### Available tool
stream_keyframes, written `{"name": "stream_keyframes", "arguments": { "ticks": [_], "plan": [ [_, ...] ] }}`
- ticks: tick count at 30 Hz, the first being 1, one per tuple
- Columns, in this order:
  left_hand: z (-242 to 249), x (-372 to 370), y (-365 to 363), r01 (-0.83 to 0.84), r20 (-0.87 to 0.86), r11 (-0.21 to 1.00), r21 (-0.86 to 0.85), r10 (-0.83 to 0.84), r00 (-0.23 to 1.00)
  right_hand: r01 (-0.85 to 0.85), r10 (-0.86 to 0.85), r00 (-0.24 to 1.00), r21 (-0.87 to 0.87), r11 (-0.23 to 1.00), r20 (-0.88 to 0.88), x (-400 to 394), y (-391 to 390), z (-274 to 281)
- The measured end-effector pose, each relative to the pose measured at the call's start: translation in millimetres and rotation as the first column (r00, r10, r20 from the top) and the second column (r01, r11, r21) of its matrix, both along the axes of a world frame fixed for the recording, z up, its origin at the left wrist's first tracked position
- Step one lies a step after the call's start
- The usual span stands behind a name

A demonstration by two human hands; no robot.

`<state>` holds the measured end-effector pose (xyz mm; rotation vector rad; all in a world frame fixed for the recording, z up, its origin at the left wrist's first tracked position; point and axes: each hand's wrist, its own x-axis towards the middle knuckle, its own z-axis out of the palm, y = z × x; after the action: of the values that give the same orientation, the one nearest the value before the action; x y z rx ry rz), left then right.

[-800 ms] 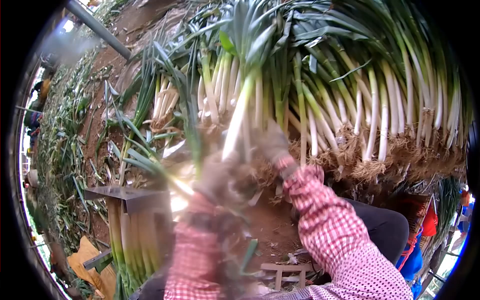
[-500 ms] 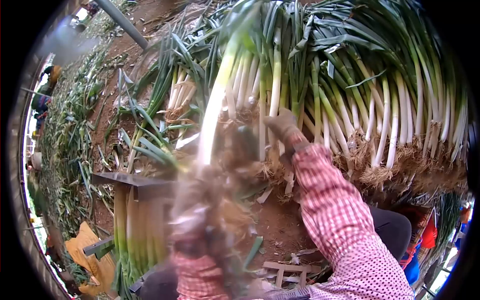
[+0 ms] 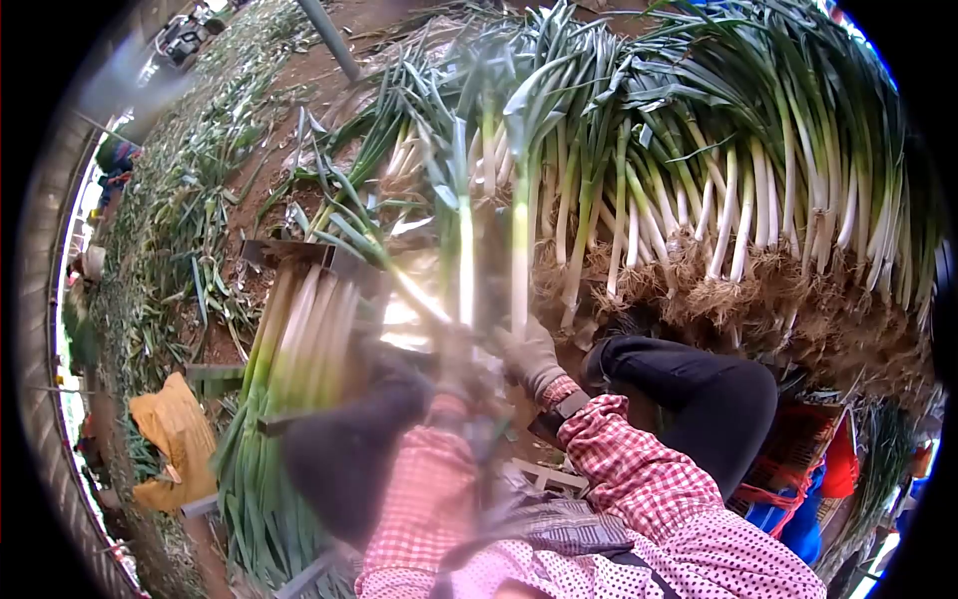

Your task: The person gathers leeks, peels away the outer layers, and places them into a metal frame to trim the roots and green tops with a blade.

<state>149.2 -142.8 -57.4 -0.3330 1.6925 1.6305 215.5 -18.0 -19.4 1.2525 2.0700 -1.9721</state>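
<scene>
Leek (image 3: 520,245) drawn closer — lengthwise, leaves (image 3: 531,100) away.

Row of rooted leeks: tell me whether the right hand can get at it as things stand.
Likely yes: the row of rooted leeks has its near end close to the right hand, nothing visibly between, though that hand appears to hold a leek.
</scene>
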Motion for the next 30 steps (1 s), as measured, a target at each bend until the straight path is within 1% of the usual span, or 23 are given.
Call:
{"name": "stream_keyframes", "arguments": {
  "ticks": [2, 5, 6, 7, 8, 9, 10, 11, 13, 16, 17, 19, 20, 21, 23, 24, 27, 28, 29, 30],
  "plan": [
    [2, 18, -13, 0.002, -0.015, 0.999, 0.035, -0.002, 1.0, 0.004, -0.005, 1.0, -0.19, 0.982, -0.004, 12, -12, -18],
    [-2, 48, -32, 0.018, 0.009, 0.998, 0.058, -0.019, 1.0, 0.141, -0.152, 0.988, -0.289, 0.947, -0.016, 21, -38, -59],
    [-3, 53, -38, 0.03, 0.039, 0.997, 0.069, -0.033, 0.999, 0.195, -0.193, 0.981, -0.269, 0.943, 0.033, 21, -40, -35],
    [-4, 54, -43, 0.05, 0.076, 0.995, 0.084, -0.057, 0.996, 0.252, -0.236, 0.967, -0.247, 0.936, 0.091, 24, -44, -23],
    [-6, 54, -46, 0.078, 0.115, 0.992, 0.096, -0.089, 0.989, 0.145, -0.14, 0.989, 0.099, 0.985, -0.057, 33, -50, -86],
    [-7, 54, -49, 0.1, 0.161, 0.989, 0.108, -0.116, 0.98, -0.098, 0.09, 0.994, 0.156, 0.983, 0.059, 33, -38, -69],
    [-8, 54, -49, 0.115, 0.214, 0.986, 0.121, -0.139, 0.967, -0.009, 0.011, 1.0, -0.211, 0.977, 0.007, 38, -35, -48],
    [-8, 50, -48, 0.13, 0.25, 0.982, 0.136, -0.161, 0.955, 0.11, -0.074, 0.993, -0.519, 0.848, 0.09, 31, -30, -6],
    [-8, 46, -46, 0.169, 0.304, 0.973, 0.155, -0.21, 0.929, 0.031, -0.009, 0.999, -0.616, 0.787, 0.039, 20, -17, -21],
    [-4, 39, -38, 0.266, 0.335, 0.956, 0.123, -0.292, 0.896, -0.06, 0.116, 0.989, -0.461, 0.885, 0.094, 3, -16, -34],
    [-1, 38, -37, 0.305, 0.339, 0.948, 0.089, -0.316, 0.886, -0.029, 0.073, 0.994, -0.459, 0.888, 0.078, -3, -15, -35],
    [10, 38, -37, 0.395, 0.346, 0.919, 0.001, -0.371, 0.862, -0.053, 0.058, 0.998, -0.515, 0.856, -0.007, -3, -14, -59],
    [18, 40, -35, 0.445, 0.346, 0.894, -0.057, -0.4, 0.848, -0.139, 0.131, 0.99, -0.504, 0.852, -0.052, 0, -16, -85],
    [26, 41, -33, 0.497, 0.348, 0.86, -0.116, -0.434, 0.831, -0.223, 0.201, 0.975, -0.488, 0.844, -0.098, 2, -18, -110],
    [41, 45, -27, 0.633, 0.347, 0.737, -0.235, -0.545, 0.763, -0.127, 0.164, 0.986, -0.557, 0.821, 0.017, -3, -15, -54],
    [47, 47, -23, 0.73, 0.341, 0.608, -0.313, -0.645, 0.684, -0.245, 0.271, 0.962, -0.374, 0.895, 0.02, -5, -16, -56],
    [62, 59, -19, 0.736, 0.348, 0.558, -0.383, -0.651, 0.675, 0.0, 0.028, 0.999, -0.515, 0.857, 0.046, -1, -25, -52],
    [78, 58, -23, 0.782, 0.24, 0.549, -0.297, -0.749, 0.617, -0.013, -0.02, 0.998, -0.537, 0.843, -0.054, 2, -23, -64],
    [27, 61, -39, 0.888, 0.275, 0.411, -0.206, -0.847, 0.455, 0.036, -0.038, 0.999, -0.442, 0.896, 0.004, 0, -20, -59],
    [109, 60, -22, 0.942, 0.294, 0.132, -0.308, -0.929, 0.226, 0.081, -0.083, 0.996, -0.435, 0.897, 0.013, 2, -14, -48]
  ]
}}
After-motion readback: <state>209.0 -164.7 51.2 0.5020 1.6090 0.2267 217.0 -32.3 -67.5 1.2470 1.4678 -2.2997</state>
